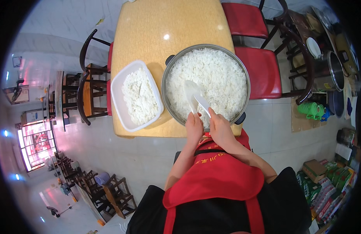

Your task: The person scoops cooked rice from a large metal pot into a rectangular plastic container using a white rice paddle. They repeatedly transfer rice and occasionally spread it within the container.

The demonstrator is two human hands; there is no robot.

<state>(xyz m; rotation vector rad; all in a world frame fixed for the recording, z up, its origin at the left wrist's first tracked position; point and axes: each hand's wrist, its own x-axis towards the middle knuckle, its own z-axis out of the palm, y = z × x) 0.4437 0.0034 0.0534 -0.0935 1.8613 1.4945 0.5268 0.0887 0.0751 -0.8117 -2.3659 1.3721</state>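
Note:
A large round metal pot [166, 102] full of white rice [215, 67] stands at the near right part of the table. My left hand [194, 127] grips the handle of a white rice paddle [191, 93], whose blade lies against the rice. In my right hand [220, 125] is a second white rice paddle [202, 102], its blade crossing near the first one. Both hands are close together above the pot's near rim. To the pot's left, a white plastic tub [117, 96] holds a smaller heap of rice [139, 96].
The pot and tub stand on a yellow table [168, 17]. Red-seated chairs [258, 73] flank its right side, and dark wooden chairs [84, 87] its left. Farther right are a tall metal pot [326, 73], green baskets [309, 109] and stacked packages [323, 187].

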